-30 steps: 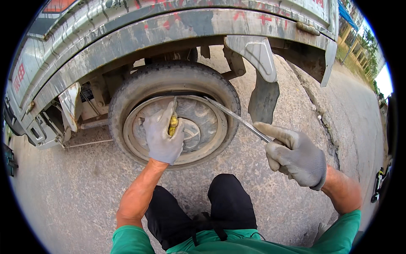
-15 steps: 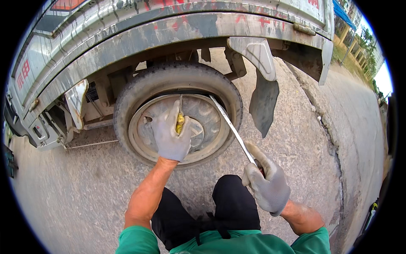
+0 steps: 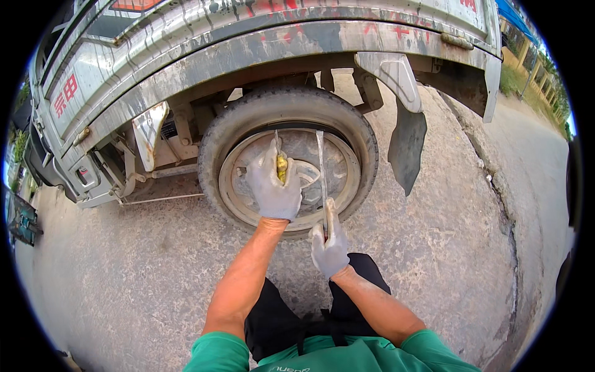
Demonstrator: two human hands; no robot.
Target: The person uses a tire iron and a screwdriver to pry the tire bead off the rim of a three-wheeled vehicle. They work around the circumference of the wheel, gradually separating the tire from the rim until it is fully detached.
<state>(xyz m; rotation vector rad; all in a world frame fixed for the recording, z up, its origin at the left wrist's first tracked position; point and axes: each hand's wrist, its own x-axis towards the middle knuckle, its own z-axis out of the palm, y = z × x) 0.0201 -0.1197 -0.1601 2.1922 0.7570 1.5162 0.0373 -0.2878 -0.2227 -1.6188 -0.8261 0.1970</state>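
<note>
One tyre (image 3: 286, 106) stands below the truck bed side (image 3: 266, 53), around one steel wheel (image 3: 339, 167). Left forearm slants up and rightward; the gloved left hand (image 3: 273, 191), back upward, has its grip closed around one yellow-handled tool (image 3: 282, 168), shank pointing at the wheel's upper edge. To its right, one long metal bar (image 3: 323, 177) reaches that edge, its lower end grasped by the gloved right hand (image 3: 331, 247), forearm slanting up and leftward. Rightmost: one dark mud flap (image 3: 407, 152).
</note>
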